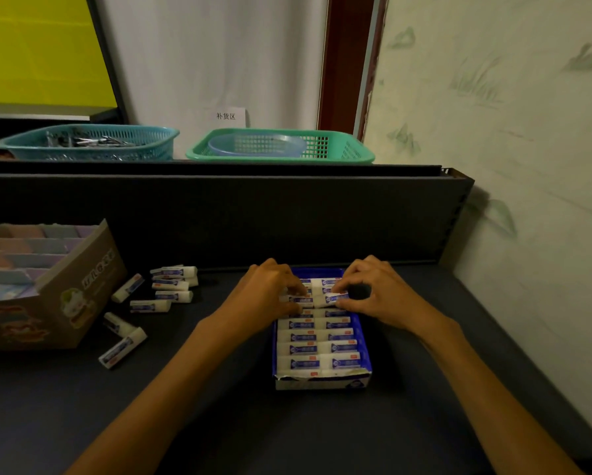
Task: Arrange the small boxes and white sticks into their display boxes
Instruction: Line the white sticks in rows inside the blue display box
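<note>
A blue display box sits on the dark shelf in front of me, filled with two columns of white sticks in blue-and-white sleeves. My left hand rests on the left column near the far end, fingers pinching a stick there. My right hand pinches a white stick at the top of the right column. Several loose white sticks lie scattered on the shelf to the left. A brown display box with pastel small boxes stands at the far left.
A dark back panel rises behind the shelf. On top of it stand a teal basket and a green basket holding a blue bowl. A patterned wall closes the right side.
</note>
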A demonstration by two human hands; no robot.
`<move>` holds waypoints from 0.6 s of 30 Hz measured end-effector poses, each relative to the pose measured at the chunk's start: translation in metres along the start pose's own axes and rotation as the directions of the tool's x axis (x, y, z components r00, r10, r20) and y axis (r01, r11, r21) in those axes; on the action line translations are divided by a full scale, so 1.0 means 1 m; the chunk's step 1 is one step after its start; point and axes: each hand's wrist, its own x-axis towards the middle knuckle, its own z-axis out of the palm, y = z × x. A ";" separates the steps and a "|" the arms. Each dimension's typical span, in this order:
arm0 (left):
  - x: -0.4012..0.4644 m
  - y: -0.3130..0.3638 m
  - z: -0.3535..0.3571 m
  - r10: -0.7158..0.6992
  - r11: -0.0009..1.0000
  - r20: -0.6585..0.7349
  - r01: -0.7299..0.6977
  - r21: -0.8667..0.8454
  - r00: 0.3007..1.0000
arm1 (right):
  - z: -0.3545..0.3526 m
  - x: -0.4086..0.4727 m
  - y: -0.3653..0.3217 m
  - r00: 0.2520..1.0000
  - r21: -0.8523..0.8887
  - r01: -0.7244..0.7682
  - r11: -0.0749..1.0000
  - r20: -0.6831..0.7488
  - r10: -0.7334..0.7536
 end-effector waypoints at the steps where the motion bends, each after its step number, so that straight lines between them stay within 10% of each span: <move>1: 0.000 0.000 0.000 0.004 1.000 0.006 -0.004 0.003 1.000 | 0.000 0.001 0.000 1.000 -0.028 0.005 1.000 0.006 -0.005; 18: 0.000 0.001 -0.004 0.086 0.996 0.039 -0.086 0.008 0.996 | 0.000 0.006 -0.011 0.999 -0.063 0.013 0.998 0.036 -0.011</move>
